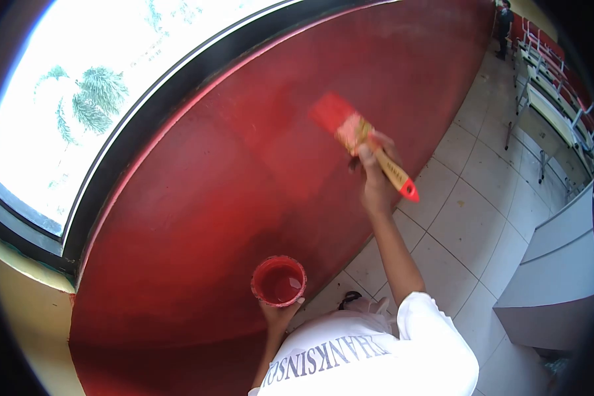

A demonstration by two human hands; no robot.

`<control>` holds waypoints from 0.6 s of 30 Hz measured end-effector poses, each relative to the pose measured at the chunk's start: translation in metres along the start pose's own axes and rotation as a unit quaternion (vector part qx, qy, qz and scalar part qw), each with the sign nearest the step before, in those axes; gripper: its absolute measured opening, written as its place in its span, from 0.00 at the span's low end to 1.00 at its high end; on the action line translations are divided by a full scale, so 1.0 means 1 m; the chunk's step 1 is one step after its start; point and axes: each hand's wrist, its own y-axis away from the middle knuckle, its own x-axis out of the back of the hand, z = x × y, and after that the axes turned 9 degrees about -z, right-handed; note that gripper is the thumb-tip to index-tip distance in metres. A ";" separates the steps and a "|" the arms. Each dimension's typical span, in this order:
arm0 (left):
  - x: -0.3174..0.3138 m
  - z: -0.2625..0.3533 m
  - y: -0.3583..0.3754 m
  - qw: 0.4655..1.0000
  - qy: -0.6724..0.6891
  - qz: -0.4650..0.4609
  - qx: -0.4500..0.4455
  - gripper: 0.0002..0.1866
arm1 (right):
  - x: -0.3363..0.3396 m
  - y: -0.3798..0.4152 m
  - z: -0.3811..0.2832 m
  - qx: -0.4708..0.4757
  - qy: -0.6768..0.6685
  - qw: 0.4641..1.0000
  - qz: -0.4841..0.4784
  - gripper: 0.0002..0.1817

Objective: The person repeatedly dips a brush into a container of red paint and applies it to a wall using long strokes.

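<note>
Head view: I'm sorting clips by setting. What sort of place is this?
Perhaps a classroom: desks in a row at the right, a tiled floor, and a big window by the red wall.

The white shirt [389, 369] reads "THANKSINS"; lettering on the brush handle [396, 174] is unclear.

A: Brush [354, 132]?
B: Flat, red bristles, motion-blurred, ahead of right hand [373, 174]. Wooden handle, red end projecting behind grip.
A: Pot [255, 282]?
B: Round, red inside, paint-crusted rim, mouth up, left hand [280, 314] at near side.
</note>
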 end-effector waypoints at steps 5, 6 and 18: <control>0.005 -0.017 0.000 0.999 -0.039 0.005 -0.012 0.43 | -0.042 -0.070 -0.023 0.099 -0.057 0.992 -0.056 0.14; 0.003 -0.013 -0.001 0.999 -0.035 0.010 -0.010 0.44 | -0.044 -0.074 -0.020 0.089 -0.050 0.993 -0.058 0.14; -0.009 -0.017 -0.004 0.998 -0.040 0.033 0.035 0.49 | 0.016 0.032 0.075 -0.120 -0.086 0.989 -0.014 0.15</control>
